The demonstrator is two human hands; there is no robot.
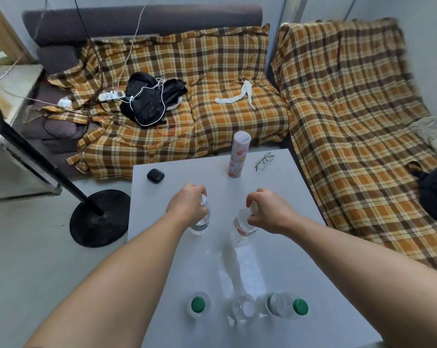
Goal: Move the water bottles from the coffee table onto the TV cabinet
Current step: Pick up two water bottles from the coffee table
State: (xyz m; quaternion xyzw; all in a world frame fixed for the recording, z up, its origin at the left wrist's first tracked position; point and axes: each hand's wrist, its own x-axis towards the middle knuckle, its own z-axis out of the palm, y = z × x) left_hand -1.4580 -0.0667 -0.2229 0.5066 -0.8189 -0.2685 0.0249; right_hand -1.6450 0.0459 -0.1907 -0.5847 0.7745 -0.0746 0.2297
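Several clear water bottles stand on the white coffee table [300,197]. My left hand [187,202] grips the neck of a white-capped bottle with a green label [201,223] at mid-table. My right hand [267,209] is closed on the top of a white-capped bottle with a red label [242,226], which tilts a little. Along the near edge stand a green-capped bottle [197,304], a white-capped bottle [245,310] and another green-capped bottle [287,305]. The TV cabinet is not in view.
A tall snack can [238,154], eyeglasses [263,160] and a black earbud case [155,175] sit at the table's far side. Plaid-covered sofas [212,71] wrap the far and right sides. A black lamp stand base [99,217] rests on the floor to the left.
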